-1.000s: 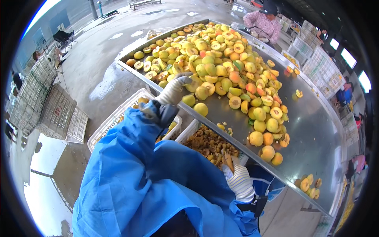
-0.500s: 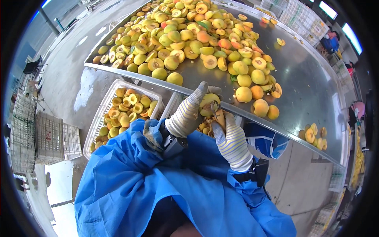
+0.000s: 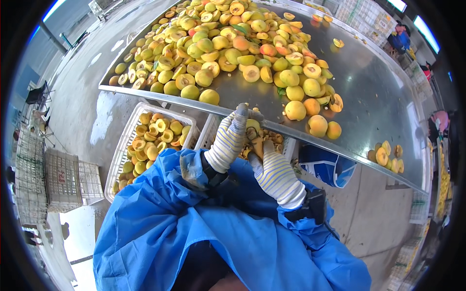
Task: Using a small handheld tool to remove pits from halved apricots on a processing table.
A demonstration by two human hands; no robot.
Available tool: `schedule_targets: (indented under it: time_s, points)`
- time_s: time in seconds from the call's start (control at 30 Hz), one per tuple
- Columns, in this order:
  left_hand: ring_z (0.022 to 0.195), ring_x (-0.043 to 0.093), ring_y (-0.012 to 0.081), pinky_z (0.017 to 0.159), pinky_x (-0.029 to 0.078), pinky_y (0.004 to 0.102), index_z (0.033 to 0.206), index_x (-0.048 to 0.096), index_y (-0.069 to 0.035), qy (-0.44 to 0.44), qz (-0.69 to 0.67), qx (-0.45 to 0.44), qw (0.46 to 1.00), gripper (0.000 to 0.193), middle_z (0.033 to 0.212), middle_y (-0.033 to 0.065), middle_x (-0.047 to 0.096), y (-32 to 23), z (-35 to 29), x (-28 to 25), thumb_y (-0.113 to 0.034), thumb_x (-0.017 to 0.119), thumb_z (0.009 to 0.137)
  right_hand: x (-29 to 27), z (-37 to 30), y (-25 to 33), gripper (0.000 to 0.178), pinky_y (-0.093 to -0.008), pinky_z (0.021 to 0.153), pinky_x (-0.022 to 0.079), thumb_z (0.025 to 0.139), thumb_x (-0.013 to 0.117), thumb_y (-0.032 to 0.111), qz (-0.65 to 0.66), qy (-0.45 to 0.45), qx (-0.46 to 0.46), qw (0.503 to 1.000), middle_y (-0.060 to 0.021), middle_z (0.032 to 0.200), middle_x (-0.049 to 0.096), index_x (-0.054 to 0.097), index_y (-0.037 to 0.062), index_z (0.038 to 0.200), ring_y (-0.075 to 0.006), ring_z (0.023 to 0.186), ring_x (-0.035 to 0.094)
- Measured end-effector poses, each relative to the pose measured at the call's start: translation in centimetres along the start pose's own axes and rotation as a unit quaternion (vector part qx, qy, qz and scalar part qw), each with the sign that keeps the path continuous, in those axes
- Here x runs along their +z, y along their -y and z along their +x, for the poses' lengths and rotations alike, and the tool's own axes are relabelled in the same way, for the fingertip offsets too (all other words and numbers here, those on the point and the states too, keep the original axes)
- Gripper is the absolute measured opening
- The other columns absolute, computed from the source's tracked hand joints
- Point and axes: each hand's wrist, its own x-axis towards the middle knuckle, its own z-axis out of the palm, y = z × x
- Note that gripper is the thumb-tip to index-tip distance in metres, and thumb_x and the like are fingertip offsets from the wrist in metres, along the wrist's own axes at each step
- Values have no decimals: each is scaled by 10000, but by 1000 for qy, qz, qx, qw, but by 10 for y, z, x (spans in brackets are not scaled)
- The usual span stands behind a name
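Note:
My left hand [image 3: 229,138], in a striped knit glove, is closed around a halved yellow peach [image 3: 252,125] just off the table's near edge. My right hand [image 3: 280,178], gloved the same way, grips a pitting tool [image 3: 267,147] by its pale wooden handle. In the earlier frame the tool shows a curved metal end; now that end is hard to make out close to the fruit. Below both hands, a container of brown pits [image 3: 276,137] shows in part. On the metal table [image 3: 357,97] lies a large heap of whole and halved peaches [image 3: 194,48].
Left of my knees stands a white crate [image 3: 125,150] of pitted peach halves. Several halves [image 3: 388,157] lie at the table's right corner. A blue-and-white bag [image 3: 327,165] sits under the table. Stacked crates [image 3: 62,174] stand at far left.
The peach half and both hands have moved slightly down and left in the picture. My right hand has tipped the tool lower, and its metal end shows less clearly. The whole view has shifted a little.

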Motion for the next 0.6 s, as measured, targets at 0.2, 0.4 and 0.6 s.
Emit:
schedule_targets:
  time_s: [0.2,0.4,0.6]
  points:
    - [744,637,120,694,539,256,976,692,-25,72,47,-92,992,605,868,53,677,-15,5,-13,-584,461,992,2,9,-13,376,-531,625,513,949,590,338,-18,99,23,995,-245,713,644,533,7,1118,-433,683,650]
    - [782,633,117,710,534,266,981,701,-39,-2,58,-21,998,590,877,58,678,-5,4,-3,-578,462,993,16,8,-10,415,-437,551,507,986,573,333,342,7,-66,937,-126,752,656,518,-3,1224,-305,572,629]
    - [839,629,166,738,537,318,991,687,-25,118,-90,-35,988,644,938,84,670,-9,5,-9,-617,435,984,-27,6,-4,328,-226,422,371,988,606,340,629,278,340,641,-8,724,556,582,70,1173,-91,453,486]
